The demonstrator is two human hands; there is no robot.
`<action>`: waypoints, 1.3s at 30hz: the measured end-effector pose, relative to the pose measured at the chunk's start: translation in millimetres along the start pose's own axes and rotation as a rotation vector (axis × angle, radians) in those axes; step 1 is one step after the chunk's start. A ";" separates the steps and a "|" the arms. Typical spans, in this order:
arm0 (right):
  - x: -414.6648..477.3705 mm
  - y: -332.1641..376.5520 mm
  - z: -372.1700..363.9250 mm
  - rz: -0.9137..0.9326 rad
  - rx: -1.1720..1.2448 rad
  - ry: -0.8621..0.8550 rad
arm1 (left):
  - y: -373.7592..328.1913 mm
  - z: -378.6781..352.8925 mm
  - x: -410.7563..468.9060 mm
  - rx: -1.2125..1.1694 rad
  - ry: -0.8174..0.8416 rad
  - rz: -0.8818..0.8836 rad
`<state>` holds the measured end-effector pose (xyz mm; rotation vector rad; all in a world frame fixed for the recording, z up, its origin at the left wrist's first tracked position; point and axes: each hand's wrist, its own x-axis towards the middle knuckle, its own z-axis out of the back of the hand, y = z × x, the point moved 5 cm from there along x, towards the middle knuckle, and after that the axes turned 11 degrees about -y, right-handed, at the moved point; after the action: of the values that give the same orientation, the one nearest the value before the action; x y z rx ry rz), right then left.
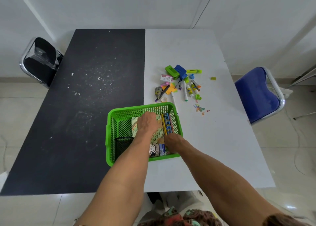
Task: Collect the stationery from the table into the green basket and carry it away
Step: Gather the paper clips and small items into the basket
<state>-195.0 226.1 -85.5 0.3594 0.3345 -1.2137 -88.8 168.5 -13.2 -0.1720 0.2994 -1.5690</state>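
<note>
1. Head view: both hands are inside the green basket (142,107), packing it. The left hand (147,123) lies flat on a patterned book (159,134). The right hand (172,140) is at the pencils (167,123) (I cannot tell if it grips them).
2. Next, I think: reach for the stationery pile (181,84) on the counter (213,140), just behind the basket.

A black-and-white table (213,149) stands between a black chair (41,61) and a blue chair (256,94) on pale tiles (290,157).

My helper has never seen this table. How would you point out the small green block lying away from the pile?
Look at the white half of the table, beyond the green basket, where the stationery pile lies. The small green block sits alone to the pile's right, touching nothing.
</note>
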 end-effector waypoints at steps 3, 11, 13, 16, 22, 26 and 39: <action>2.9 -1.1 2.0 -0.001 0.063 0.006 | -1.8 0.7 3.1 0.010 -0.003 -0.003; 18.2 -20.4 50.6 -0.050 0.297 -0.271 | -22.9 2.5 21.8 0.026 -0.022 -0.024; 19.2 -33.2 67.1 -0.088 0.334 -0.373 | -35.5 3.9 27.7 0.035 -0.035 -0.057; 20.2 -61.7 80.9 -0.178 0.422 -0.510 | -54.0 1.9 37.6 0.026 -0.036 -0.098; 15.6 -124.9 80.5 -0.321 0.539 -0.566 | -95.9 -18.1 59.5 -0.027 -0.010 -0.185; 16.2 -167.5 61.6 -0.425 0.563 -0.503 | -120.0 -41.3 74.9 -0.036 0.032 -0.205; 38.4 -230.6 20.3 -0.500 0.370 -0.312 | -160.1 -92.9 112.5 0.083 0.095 -0.193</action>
<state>-400.3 114.0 -104.8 0.4094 -0.0840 -1.8043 -271.8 63.9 -63.1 -0.0630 0.2979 -1.7815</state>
